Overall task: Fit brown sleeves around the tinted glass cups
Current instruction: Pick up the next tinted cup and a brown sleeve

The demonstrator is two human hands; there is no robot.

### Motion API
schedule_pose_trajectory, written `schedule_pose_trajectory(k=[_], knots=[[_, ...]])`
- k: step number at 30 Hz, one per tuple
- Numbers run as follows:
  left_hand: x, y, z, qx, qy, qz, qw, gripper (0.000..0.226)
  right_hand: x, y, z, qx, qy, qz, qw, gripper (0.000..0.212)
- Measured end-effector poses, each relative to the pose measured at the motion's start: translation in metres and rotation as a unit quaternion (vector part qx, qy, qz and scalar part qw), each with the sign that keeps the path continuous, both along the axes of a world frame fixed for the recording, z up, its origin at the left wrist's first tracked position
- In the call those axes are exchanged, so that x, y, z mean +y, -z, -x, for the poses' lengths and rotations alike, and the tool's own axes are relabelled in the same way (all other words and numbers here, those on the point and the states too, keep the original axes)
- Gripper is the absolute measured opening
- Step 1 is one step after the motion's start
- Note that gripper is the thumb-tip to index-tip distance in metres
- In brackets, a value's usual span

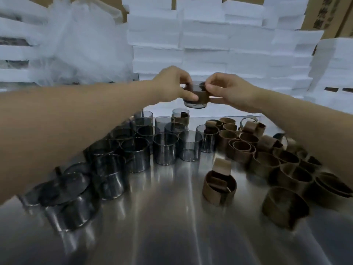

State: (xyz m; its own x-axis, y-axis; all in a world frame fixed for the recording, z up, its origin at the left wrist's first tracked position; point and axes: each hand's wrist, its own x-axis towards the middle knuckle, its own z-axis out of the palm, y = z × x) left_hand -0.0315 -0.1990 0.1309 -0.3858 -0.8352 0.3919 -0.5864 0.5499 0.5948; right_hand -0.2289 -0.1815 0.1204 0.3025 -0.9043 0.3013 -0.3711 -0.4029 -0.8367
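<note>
We are seeing a smoky grey tint in the held cup (194, 105), with a matte brown sleeve (202, 96) banding it. More grey-tinted cups (165, 149) and brown sleeves (266, 162) are standing on a silvery, streaky bench (172, 222), while white foam blocks (210, 44) and tan cardboard (337, 14) are filling the background.

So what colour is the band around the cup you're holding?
Brown; the card sleeve wraps the grey-tinted glass cup, head view.
</note>
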Motion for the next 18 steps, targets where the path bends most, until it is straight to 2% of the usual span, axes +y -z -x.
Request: schedule_pose_trajectory(k=[7, 14, 18], knots=[[-0.099, 0.037, 0.039, -0.083, -0.009, 0.028, 0.996, 0.027, -0.082, 0.023, 0.03, 0.132, 0.066, 0.026, 0.989, 0.007], [-0.143, 0.066, 0.06, -0.227, -0.055, 0.03, 0.972, 0.032, -0.125, 0.055, 0.036, 0.163, 0.099, 0.007, 0.982, 0.007], [-0.148, 0.078, 0.053, -0.286, -0.061, 0.024, 0.956, 0.04, -0.14, 0.066, 0.027, 0.295, 0.1, 0.002, 0.95, 0.016]])
